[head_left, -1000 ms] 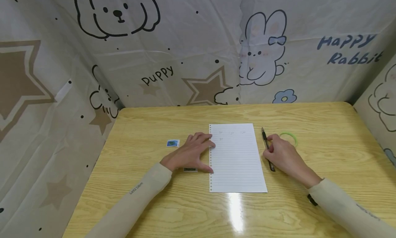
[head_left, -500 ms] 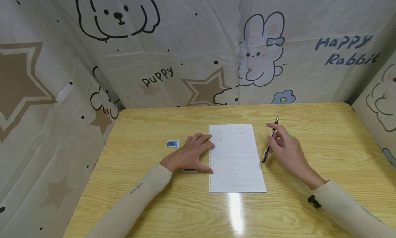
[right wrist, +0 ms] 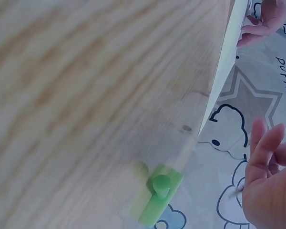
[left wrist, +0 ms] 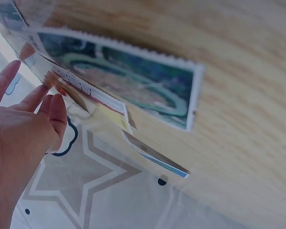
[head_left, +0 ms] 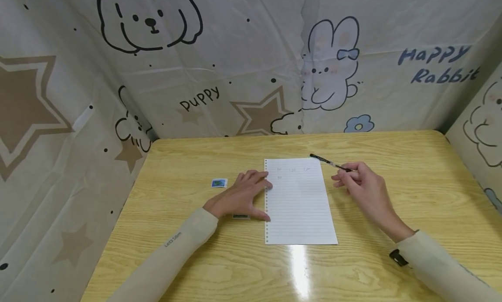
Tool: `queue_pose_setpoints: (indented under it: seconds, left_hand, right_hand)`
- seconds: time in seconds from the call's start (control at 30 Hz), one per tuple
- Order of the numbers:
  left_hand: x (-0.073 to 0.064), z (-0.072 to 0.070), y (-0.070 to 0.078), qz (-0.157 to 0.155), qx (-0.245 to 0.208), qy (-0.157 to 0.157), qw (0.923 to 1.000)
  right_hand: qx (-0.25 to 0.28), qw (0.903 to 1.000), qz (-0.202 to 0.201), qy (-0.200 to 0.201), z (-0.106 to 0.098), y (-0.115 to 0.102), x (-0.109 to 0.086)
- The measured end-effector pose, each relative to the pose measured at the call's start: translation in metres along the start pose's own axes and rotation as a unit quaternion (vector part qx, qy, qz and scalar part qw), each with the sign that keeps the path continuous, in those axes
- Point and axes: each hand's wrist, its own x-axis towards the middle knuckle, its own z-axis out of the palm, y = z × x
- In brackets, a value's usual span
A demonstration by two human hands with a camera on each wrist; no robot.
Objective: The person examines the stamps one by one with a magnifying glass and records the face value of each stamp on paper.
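Observation:
My right hand (head_left: 366, 191) is raised just right of the paper and pinches a slim black-and-clear pen (head_left: 328, 162) near one end. The pen's black far end reaches left above the paper's top right corner. My left hand (head_left: 243, 193) is spread, its fingertips and thumb resting on the punched left margin of a lined sheet of paper (head_left: 300, 210). Faint pencil-like numbers stand on its top lines. A blue stamp (head_left: 219, 183) lies left of that hand; a dark stamp (head_left: 241, 216) is partly covered by it. The left wrist view shows a green landscape stamp (left wrist: 128, 78) up close.
A small green object (right wrist: 159, 195) with a round knob is on the table (right wrist: 76, 105) in the right wrist view; my right hand hides it in the head view. A yellow-edged stamp (left wrist: 109, 112) lies beside the landscape one. A printed cloth (head_left: 251, 66) hangs behind the table.
My right hand has picked the pen up off the table and lifted it; the pen has swung from pointing away to pointing left. The left hand keeps its place on the paper.

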Motion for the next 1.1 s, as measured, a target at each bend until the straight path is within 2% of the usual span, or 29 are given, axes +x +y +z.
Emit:
queue_pose_setpoints:
  seconds: [0.13,0.33,0.43,0.6,0.7,0.77,0.9,1.1]
  left_hand:
    - [-0.001,0.000,0.000,0.000,-0.005,-0.002,1.0000]
    - [-0.001,-0.001,0.002,-0.001,-0.008,-0.003,1.0000]
    - [0.000,-0.001,0.002,0.000,-0.004,-0.002,1.0000]
    - [0.000,-0.001,0.002,-0.003,0.000,-0.002,1.0000]
    - [0.001,0.000,0.002,-0.006,0.002,-0.004,1.0000]
    - [0.001,0.000,0.002,-0.005,0.003,-0.003,1.0000]
    - [0.001,0.001,0.001,-0.005,0.013,-0.001,0.9999]
    - [0.003,0.002,0.001,-0.002,0.021,0.003,0.9998]
  right_hand:
    - [0.009,0.9997,0.023,-0.007,0.000,-0.001,-0.001]
    - [-0.036,0.9988,0.032,0.001,0.002,-0.005,-0.005]
    - [-0.036,0.9987,0.035,0.009,0.005,-0.008,-0.007]
    - [0.048,0.9979,0.042,0.013,0.012,-0.011,-0.005]
    - [0.113,0.9919,0.054,0.015,0.017,-0.011,-0.001]
    - [0.138,0.9884,0.060,0.020,0.020,-0.010,0.003]
    - [0.161,0.9847,0.062,0.025,0.028,-0.009,0.009]
    - [0.155,0.9861,0.049,0.034,0.041,-0.011,0.019]
